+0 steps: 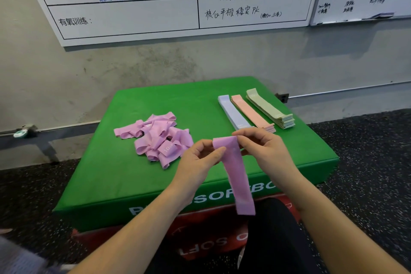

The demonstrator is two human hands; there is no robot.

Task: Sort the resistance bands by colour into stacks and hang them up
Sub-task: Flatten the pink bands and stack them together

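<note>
Our left hand (198, 158) & right hand (262, 149) both pinch the flat pink rubber band (235, 173); we should flatten it, then start its stack at 9 o'clock of the lilac stack (233, 113).

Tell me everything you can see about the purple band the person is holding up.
The purple band is a flat, smooth strip, seemingly stretchy rubber, with faint pale print. Both hands pinch its top end: left hand, right hand. It hangs straight down, slightly slanted, above the green pad's front edge. Its lower end is a folded loop, hanging free.
</note>
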